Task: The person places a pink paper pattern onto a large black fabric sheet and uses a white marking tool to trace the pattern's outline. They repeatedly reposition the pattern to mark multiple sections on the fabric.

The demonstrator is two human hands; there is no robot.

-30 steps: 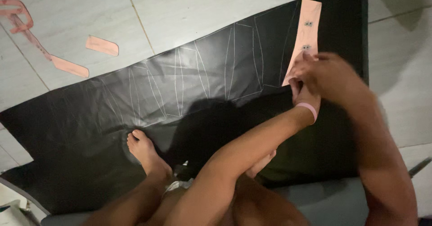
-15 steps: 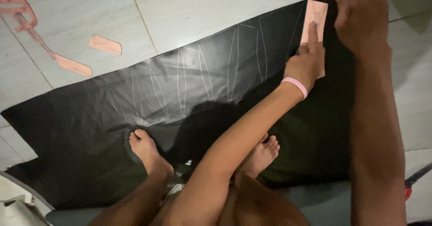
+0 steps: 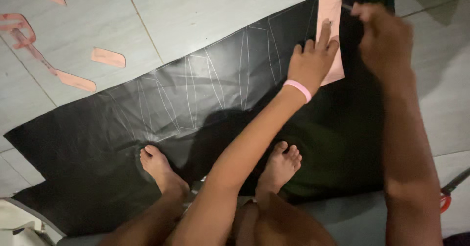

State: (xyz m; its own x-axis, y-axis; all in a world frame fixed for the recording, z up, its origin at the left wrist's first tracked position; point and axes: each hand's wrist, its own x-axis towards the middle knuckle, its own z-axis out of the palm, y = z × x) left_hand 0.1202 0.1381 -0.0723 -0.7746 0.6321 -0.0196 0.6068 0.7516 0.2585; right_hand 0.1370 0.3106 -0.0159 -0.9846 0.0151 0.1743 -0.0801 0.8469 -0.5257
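A: Grey tiled floor, black sheet spread across it, bare feet standing on its near part.

B: Hands?

A: Left hand flat, fingers spread, pinning pink template at the sheet's far right. Right hand clenched on a thin marking tool at the template's top edge; tip blurred.

B: Progress?

A: Several outlines already chalked left of the template. This one looks underway; right side bare. Spare pink pieces far left.
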